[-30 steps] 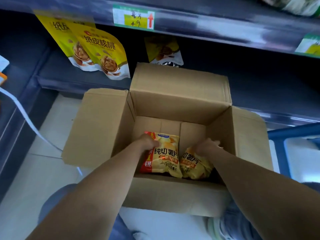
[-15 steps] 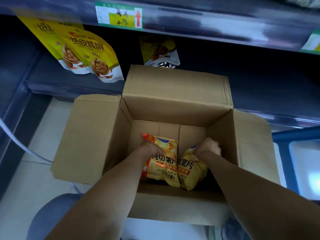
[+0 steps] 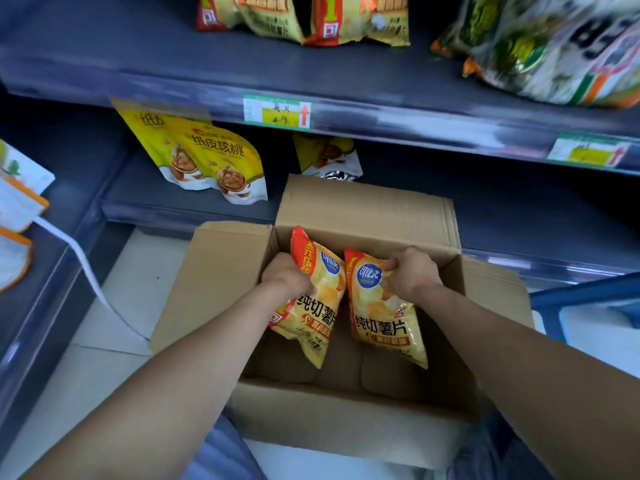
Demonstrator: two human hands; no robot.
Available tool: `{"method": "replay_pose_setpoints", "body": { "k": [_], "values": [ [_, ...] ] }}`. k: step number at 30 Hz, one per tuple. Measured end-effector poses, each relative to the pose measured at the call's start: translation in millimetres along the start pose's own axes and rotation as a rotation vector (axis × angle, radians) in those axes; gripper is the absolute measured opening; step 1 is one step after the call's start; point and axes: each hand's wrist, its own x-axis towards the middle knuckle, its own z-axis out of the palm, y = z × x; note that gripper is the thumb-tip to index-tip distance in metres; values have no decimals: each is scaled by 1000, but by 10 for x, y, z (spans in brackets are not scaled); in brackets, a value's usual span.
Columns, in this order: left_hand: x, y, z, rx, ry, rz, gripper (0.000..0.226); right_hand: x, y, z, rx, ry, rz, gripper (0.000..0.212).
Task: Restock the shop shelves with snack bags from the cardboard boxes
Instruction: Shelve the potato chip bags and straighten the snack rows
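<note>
Head view (only one):

Both hands are over the open cardboard box [image 3: 363,216], one bag each. The left hand [image 3: 285,275] is clamped on the top-left edge of the left chip bag [image 3: 317,306]. The right hand [image 3: 410,271] pinches the top-right corner of the right chip bag [image 3: 381,313]. The hands are apart, and the bags hang side by side inside the box mouth, nearly touching, bottoms off the box floor.

Risks as I read it:
- Both are edge grips on slick film. A fast swing could make a bag slip out and drop back into the box.
- The box's far flap stands upright just behind the bags, so a straight forward move would snag them. They probably need to clear it first.
- The upper shelf [image 3: 138,64] edge overhangs above and beyond the box, so a bag could clip it on the way up.
- Matching shelf bags [image 3: 301,15] already sit above the box. Shoving new ones in could topple them.
- The bags are air-filled, so a hard squeeze crushes the chips.

Counts:
- chip bags in hands: 2
- matching bags on the upper shelf: 2, cropped by the frame
- walnut bags [image 3: 207,161] on the lower shelf beyond the box: 3 (two overlapping to the left, one further back)
- price labels [image 3: 277,110]: 2
- large mixed pack [image 3: 554,46] above-right of the box: 1
- boxes: 1
- box flaps plainly seen: 3; can't tell on the near one
</note>
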Motion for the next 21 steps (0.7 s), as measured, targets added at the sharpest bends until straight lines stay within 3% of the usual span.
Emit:
{"method": "replay_pose_setpoints", "body": {
  "k": [8,12,21],
  "values": [
    [-438,243,-614,-34,92,165,54,-258,-362,-714,-33,142,-187,14],
    [-667,323,-1083,-48,178,261,53,-500,-611,-1182,19,247,-295,20],
    [-1161,454,-2275,-452,313,508,58,-923,-1171,-2192,435,614,-536,18]
  ]
}}
